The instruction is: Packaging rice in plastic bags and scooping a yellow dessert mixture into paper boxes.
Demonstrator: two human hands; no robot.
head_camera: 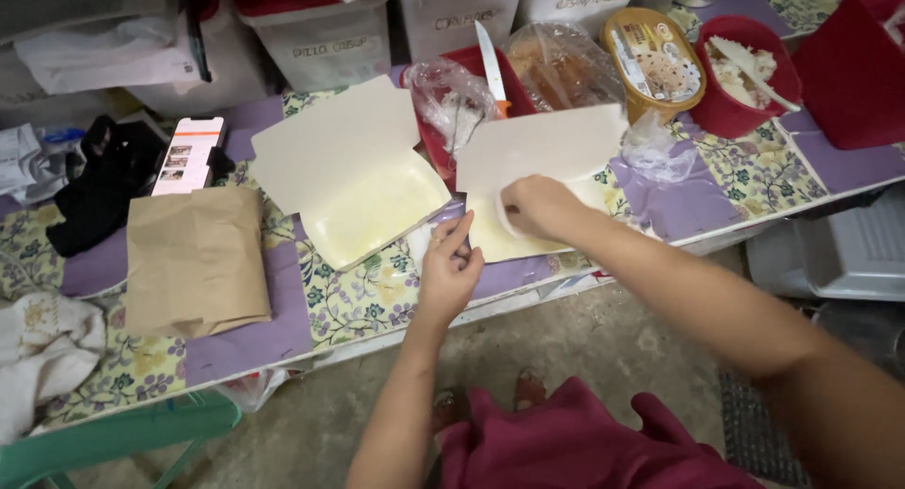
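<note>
Floral table [377, 301]; right hand [537, 206] pinches paper liner [490, 227] in open box [537, 169]; left hand [451, 268] pinches its edge.

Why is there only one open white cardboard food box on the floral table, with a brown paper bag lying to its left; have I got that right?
Not quite: the head view shows two open white cardboard food boxes on the floral table, not one. The brown paper bag does lie to their left.
</note>
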